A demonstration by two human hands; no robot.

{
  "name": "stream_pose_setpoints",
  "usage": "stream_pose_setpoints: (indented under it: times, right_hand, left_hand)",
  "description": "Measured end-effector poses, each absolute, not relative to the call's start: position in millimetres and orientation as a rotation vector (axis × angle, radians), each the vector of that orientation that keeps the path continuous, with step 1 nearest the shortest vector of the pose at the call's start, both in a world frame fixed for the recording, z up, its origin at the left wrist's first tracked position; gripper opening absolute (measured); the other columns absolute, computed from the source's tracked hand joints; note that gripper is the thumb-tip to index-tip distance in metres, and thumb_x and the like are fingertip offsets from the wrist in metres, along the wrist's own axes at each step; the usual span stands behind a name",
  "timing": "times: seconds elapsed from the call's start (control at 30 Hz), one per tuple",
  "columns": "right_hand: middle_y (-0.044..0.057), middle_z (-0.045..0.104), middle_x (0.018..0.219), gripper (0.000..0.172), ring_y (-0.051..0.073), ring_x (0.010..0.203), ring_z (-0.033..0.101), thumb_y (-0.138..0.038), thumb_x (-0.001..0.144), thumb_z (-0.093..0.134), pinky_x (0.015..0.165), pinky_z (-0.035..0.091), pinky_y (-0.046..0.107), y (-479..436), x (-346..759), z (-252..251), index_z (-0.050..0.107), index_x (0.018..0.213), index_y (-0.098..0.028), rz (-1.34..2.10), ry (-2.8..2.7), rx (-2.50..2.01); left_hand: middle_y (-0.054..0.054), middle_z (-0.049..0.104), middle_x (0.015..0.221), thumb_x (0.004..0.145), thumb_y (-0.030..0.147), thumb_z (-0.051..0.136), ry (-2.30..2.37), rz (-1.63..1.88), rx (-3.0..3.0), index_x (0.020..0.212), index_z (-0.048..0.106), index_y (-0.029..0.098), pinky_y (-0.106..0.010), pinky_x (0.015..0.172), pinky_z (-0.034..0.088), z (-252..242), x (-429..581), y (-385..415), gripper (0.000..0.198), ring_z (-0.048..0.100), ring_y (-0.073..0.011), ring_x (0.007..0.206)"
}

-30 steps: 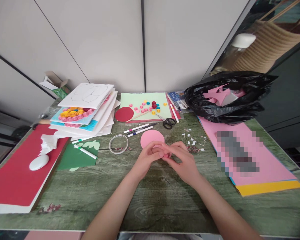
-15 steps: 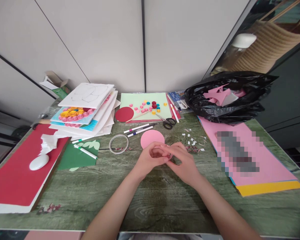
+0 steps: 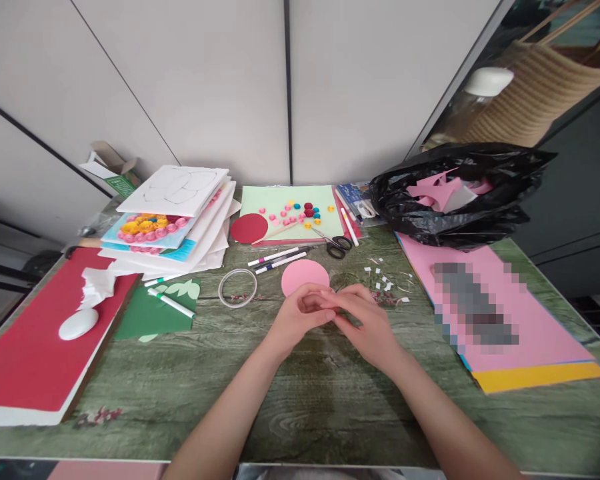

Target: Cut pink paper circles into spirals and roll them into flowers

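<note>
My left hand (image 3: 303, 315) and my right hand (image 3: 364, 323) meet fingertip to fingertip over the middle of the table. Both have their fingers curled into a pinch. Whatever lies between the fingertips is too small or too covered to make out. Just beyond my left hand lies a pink paper circle (image 3: 305, 275), its near edge hidden by the fingers. Farther back, small rolled paper flowers (image 3: 300, 217) in pink, red, blue and yellow rest on a pale green sheet (image 3: 255, 199), beside a red paper circle (image 3: 249, 229).
Black-handled scissors (image 3: 337, 247), markers (image 3: 275, 257) and a tape roll (image 3: 237, 288) lie beyond my hands. Paper sheets (image 3: 180, 193) are stacked at back left. A black plastic bag (image 3: 400, 213) holds pink scraps at back right. Red card (image 3: 35, 333) and pink card (image 3: 525, 300) flank the table.
The fingers of my right hand have shifted slightly against those of my left. Everything on the table stays where it was.
</note>
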State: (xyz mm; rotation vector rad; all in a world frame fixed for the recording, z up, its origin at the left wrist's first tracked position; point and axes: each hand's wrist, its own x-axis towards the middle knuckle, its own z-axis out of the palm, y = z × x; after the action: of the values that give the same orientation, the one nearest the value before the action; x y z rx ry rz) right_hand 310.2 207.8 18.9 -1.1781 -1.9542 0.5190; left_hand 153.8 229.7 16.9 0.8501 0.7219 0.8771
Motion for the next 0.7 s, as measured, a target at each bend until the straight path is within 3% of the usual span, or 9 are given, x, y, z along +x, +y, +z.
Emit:
stream_pose_setpoints:
  times: [0.33, 0.53, 0.7]
  right_hand:
    - [0.002, 0.064, 0.084, 0.039, 0.019, 0.088, 0.05, -0.011, 0.082, 0.053, 0.077, 0.048, 0.035, 206.0, 306.1, 13.7, 0.059, 0.114, -0.031, 0.515, -1.889, -1.173]
    - [0.003, 0.063, 0.092, 0.044, 0.019, 0.091, 0.053, -0.011, 0.08, 0.054, 0.075, 0.049, 0.034, 206.3, 309.8, 19.1, 0.055, 0.118, -0.033, 0.549, -1.894, -1.193]
    - [0.003, 0.062, 0.098, 0.049, 0.018, 0.096, 0.053, -0.01, 0.081, 0.053, 0.083, 0.047, 0.036, 208.1, 313.1, 23.8, 0.051, 0.123, -0.034, 0.628, -2.036, -1.181]
  left_hand:
    - [-0.003, 0.064, 0.083, 0.064, 0.015, 0.073, 0.682, 0.913, 0.778, 0.094, 0.059, 0.017, -0.028, 0.076, 0.043, 14.9, 164.0, 223.0, 0.034, 0.059, -0.0143, 0.079]
    - [-0.005, 0.064, 0.084, 0.064, 0.015, 0.072, 0.708, 0.913, 0.798, 0.091, 0.06, 0.015, -0.029, 0.077, 0.043, 21.7, 158.8, 226.9, 0.029, 0.059, -0.0155, 0.081]
    - [-0.004, 0.064, 0.082, 0.065, 0.015, 0.071, 0.714, 0.821, 0.867, 0.091, 0.06, 0.015, -0.028, 0.074, 0.044, 23.5, 150.1, 230.8, 0.029, 0.059, -0.0158, 0.079]
